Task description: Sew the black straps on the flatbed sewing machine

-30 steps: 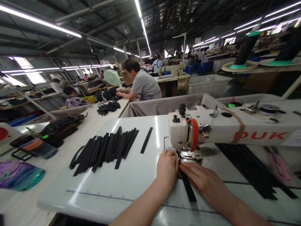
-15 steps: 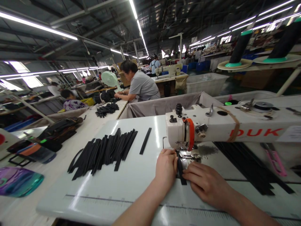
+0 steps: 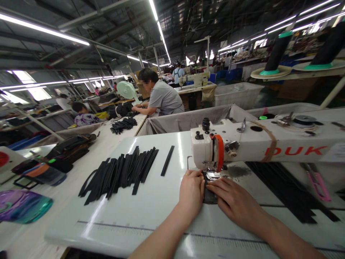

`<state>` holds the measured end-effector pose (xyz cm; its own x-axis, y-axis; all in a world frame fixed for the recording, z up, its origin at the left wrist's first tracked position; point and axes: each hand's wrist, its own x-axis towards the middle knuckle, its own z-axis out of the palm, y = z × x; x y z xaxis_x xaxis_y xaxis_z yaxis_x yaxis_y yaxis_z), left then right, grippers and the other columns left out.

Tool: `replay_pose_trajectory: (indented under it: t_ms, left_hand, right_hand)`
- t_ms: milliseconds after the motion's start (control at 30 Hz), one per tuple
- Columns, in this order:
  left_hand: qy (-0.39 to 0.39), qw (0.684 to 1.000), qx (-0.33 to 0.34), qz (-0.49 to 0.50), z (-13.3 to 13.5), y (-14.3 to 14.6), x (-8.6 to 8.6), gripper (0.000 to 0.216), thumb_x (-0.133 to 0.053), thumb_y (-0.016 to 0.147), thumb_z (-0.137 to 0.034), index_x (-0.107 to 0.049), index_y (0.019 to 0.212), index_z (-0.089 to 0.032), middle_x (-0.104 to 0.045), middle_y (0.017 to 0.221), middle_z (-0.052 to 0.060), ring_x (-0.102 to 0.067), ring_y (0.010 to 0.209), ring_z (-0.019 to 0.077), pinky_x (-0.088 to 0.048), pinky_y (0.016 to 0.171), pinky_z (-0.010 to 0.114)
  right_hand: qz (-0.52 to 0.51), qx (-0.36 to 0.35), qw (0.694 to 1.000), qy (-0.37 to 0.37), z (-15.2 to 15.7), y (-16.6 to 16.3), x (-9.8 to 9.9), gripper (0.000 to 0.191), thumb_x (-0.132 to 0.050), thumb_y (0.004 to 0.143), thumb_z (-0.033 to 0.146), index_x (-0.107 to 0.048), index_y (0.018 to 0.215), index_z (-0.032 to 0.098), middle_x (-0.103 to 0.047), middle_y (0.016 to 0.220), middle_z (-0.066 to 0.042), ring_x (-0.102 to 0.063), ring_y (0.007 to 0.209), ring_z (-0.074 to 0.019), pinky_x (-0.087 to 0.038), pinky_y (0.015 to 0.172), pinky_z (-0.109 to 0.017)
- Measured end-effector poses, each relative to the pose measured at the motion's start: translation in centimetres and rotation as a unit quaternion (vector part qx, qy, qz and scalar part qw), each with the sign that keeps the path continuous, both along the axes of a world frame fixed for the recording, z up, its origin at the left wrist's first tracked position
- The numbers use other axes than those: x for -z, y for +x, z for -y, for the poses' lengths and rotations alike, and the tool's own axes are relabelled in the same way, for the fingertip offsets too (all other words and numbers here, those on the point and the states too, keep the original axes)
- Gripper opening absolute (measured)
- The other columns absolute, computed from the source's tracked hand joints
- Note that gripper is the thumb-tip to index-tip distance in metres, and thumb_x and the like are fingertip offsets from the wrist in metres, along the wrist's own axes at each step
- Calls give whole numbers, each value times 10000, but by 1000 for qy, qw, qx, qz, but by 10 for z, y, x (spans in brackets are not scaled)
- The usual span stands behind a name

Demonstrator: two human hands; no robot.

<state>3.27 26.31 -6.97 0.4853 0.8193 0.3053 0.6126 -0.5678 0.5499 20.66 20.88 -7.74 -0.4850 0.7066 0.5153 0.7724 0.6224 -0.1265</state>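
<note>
A white sewing machine (image 3: 258, 145) marked in red letters stands across the white table (image 3: 151, 212). Under its presser foot (image 3: 212, 175) lies a black strip (image 3: 208, 194), only a short end of it showing between my hands. My left hand (image 3: 192, 192) presses flat on the table at the strip's left side, fingertips by the foot. My right hand (image 3: 234, 203) lies flat on the strip's right side, fingers touching it. A fanned pile of black strips (image 3: 118, 173) rests to the left, with a single strip (image 3: 167, 165) beside it.
More black strips (image 3: 291, 190) lie behind the machine at right, near pink snips (image 3: 319, 185). A purple-teal object (image 3: 23, 205), a bottle (image 3: 43, 174) and black bags (image 3: 70, 145) sit left. Other people (image 3: 164, 97) work at tables beyond a grey cloth bin (image 3: 188, 120). Thread cones (image 3: 275, 54) stand upper right.
The black strip has fed away from me through the machine; its visible tail has shortened from a long piece to a stub. Both hands moved slightly toward the presser foot.
</note>
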Motion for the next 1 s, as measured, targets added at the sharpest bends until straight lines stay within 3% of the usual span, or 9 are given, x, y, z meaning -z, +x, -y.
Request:
replay_pose_trajectory:
  t_ms: [433,733,867,933,1000]
  left_hand:
    - [11,1000,0,-29,-1,1,-1,253,-507,912,-68,-624,711,-169,-685,948,56,-548,906,229,-480,848,379]
    - [41,997,13,-70,6,2,-1,260,-456,951,-113,-659,798,-168,-682,946,67,-571,895,227,-492,843,359]
    - [54,978,2,-201,-20,-8,-10,216,-499,938,-162,-685,829,-182,-693,958,56,-599,973,223,-474,933,342]
    - [64,964,-59,-253,-43,-26,-14,217,-475,933,-133,-688,926,-172,-681,1084,75,-566,1124,226,-400,1056,355]
    - [59,954,-120,-269,-65,-52,-16,320,-392,914,-33,-667,1039,-138,-652,1181,125,-530,1208,249,-386,1072,409]
  right_hand:
    - [12,9,1000,3,0,-2,0,360,-448,849,57,-623,1152,139,-685,1107,-100,-629,977,-237,-541,889,-429]
    - [3,10,1000,-6,2,-2,0,348,-446,856,54,-626,1139,149,-684,1083,-91,-614,992,-230,-532,891,-406]
    - [-5,9,1000,27,1,2,7,323,-436,877,81,-640,1114,162,-680,1095,-97,-619,993,-234,-527,896,-416]
    - [-10,10,1000,26,1,4,10,310,-438,887,94,-649,1100,173,-682,1090,-94,-622,988,-233,-529,890,-410]
    - [-15,13,1000,19,2,5,12,309,-438,892,99,-654,1095,184,-682,1096,-88,-621,996,-233,-530,888,-405]
